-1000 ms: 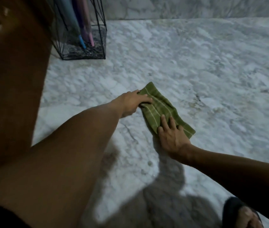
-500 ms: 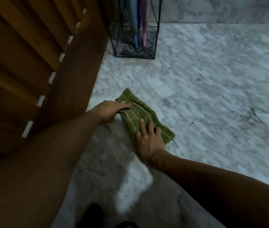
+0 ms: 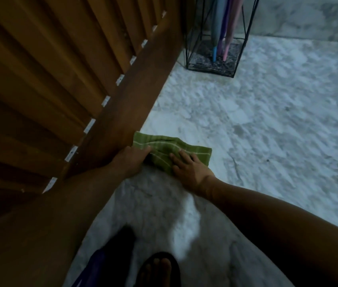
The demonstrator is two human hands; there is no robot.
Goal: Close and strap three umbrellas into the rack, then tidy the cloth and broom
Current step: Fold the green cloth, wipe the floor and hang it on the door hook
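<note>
Marble floor [image 3: 267,141] meets a slatted wooden door [image 3: 60,79] on the left. Left hand [image 3: 131,160] pinches the green cloth [image 3: 164,150], which runs left to right; right hand [image 3: 190,168] presses flat, fingers spread. Beyond, the wire rack [image 3: 211,67] holds closed umbrellas [image 3: 224,23], tops cut off.

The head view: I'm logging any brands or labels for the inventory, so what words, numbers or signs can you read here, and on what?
None can be read.
green cloth: only pale woven stripes, no lettering.
wire rack and umbrellas: no label visible.
wooden slatted panel: small white tabs along its rail, blank or too blurred to tell.
</note>
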